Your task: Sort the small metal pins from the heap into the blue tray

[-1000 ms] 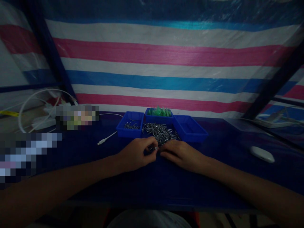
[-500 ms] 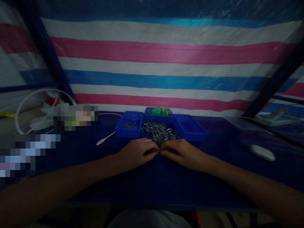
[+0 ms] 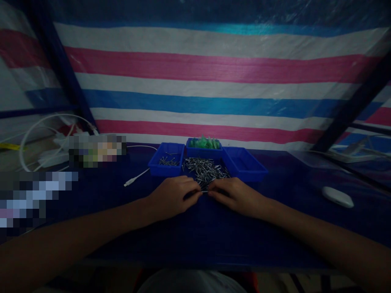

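Observation:
A thin, shiny metal nail (image 3: 205,191) bridges the fingertips of both hands, low over the near edge of a loose pile. My left hand (image 3: 174,196) is closed in a pinch at its left end. At the other end, thumb and fingers of my right hand (image 3: 236,196) are pinched too. Just beyond the hands lies the pile of nails (image 3: 204,169), silvery and pointing every way; their exact kind is hard to make out in the dim light. A blue tray (image 3: 166,171) left of the pile has some similar pieces inside.
Right of the pile stands another blue tray (image 3: 249,173), and behind it a blue tray (image 3: 204,153) holds green pieces (image 3: 203,142). A white cable plug (image 3: 131,181) lies on the left. Far right on the blue table (image 3: 201,240) is a white rounded object (image 3: 337,196).
My fingertips have drawn slightly apart, and more of the nail shows between them. The trays and the pile look the same.

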Tool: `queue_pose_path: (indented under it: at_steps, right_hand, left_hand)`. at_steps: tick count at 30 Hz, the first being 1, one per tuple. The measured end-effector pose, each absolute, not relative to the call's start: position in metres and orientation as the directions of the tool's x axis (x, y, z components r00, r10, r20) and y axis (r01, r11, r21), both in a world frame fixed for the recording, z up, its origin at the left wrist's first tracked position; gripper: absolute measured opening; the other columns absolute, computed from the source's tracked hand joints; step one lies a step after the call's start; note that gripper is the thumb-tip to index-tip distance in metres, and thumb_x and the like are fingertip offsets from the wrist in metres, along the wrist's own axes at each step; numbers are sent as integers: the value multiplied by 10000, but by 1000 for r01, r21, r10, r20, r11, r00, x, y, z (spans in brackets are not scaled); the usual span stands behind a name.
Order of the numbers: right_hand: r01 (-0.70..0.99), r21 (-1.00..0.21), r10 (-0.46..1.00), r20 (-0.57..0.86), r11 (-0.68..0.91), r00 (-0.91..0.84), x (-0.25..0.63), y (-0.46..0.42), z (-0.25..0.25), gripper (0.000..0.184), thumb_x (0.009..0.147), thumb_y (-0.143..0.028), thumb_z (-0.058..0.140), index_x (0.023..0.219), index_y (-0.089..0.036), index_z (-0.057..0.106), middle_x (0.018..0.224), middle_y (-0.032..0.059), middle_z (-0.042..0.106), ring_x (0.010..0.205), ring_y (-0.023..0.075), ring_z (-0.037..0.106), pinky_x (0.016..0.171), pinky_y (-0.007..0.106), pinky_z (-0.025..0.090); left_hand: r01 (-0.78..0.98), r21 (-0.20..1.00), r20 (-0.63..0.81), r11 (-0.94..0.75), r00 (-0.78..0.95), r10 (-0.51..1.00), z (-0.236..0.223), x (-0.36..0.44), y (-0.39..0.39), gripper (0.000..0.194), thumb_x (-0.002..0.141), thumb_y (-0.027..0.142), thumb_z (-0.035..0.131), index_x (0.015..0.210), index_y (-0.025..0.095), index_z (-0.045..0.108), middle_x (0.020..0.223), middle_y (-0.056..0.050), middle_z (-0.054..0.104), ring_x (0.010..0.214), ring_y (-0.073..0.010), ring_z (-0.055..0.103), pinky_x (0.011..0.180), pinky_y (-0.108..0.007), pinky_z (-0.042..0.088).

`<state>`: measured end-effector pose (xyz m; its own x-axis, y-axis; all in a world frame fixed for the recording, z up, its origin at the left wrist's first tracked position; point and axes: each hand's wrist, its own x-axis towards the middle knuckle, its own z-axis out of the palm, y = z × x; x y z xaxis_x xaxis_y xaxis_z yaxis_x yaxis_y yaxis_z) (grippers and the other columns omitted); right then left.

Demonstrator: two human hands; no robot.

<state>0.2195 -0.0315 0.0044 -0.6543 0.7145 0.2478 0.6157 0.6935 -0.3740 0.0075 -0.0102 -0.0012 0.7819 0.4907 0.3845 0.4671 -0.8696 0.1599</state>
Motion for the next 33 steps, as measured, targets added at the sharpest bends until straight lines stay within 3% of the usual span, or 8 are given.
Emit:
queue_pose_path:
  at_steps: [6,10,15,20,26,30,33]
  right_hand:
    - [602,-284,663,238,747,-710,217,-33,1,141,882,-222,468,904,-137,579,826,56,607,765,147,559,699,258,419]
    - [619,-299,685,240,727,-688,217,-34,1,115,869,-220,484,854,-145,570,775,36,595,703,132,546,644,244,406]
    - [600,-486,759,249,635,-602,219,-33,6,134,867,-266,498,827,-160,570,670,-11,565,584,103,515,545,214,378]
    - [492,-679,797,237,544,-555,217,-36,9,163,847,-310,533,823,-160,592,671,-16,574,600,103,517,552,215,388]
    - [388,-796,794,180,465,-581,215,-39,8,158,813,-283,569,916,-166,597,659,-33,560,587,92,510,533,205,396]
    - [409,-718,772,283,564,-569,217,-38,9,164,833,-260,531,962,-165,568,688,-22,560,601,93,520,541,209,412]
    - [414,-500,643,489,760,-590,223,-40,8,143,820,-205,514,954,-167,548,688,-16,563,572,88,524,526,206,410]
  left_hand:
    - [415,70,407,-907,818,406,-2,7,-12,193,902,232,422,859,145,589,794,-29,599,761,-147,538,689,-255,410]
    - [436,54,414,-898,809,418,-4,6,-10,191,902,238,426,880,153,596,795,-24,604,762,-148,540,690,-258,413]
    - [475,103,398,-874,785,474,-5,6,-7,159,887,234,459,871,158,598,803,-18,609,771,-148,545,699,-255,412]
    - [440,263,333,-858,794,509,-8,10,-8,119,865,201,499,839,157,607,753,1,593,723,-120,543,669,-217,402]
    - [392,371,308,-842,803,510,-5,13,-8,185,866,161,490,708,128,579,653,22,529,610,-81,508,557,-181,354]
    - [393,384,334,-835,784,523,-1,11,-7,172,871,177,483,750,134,597,668,21,540,622,-81,512,574,-185,362]
    - [454,338,368,-824,742,560,3,8,-6,159,863,211,488,770,145,598,657,21,542,611,-88,506,569,-193,365]
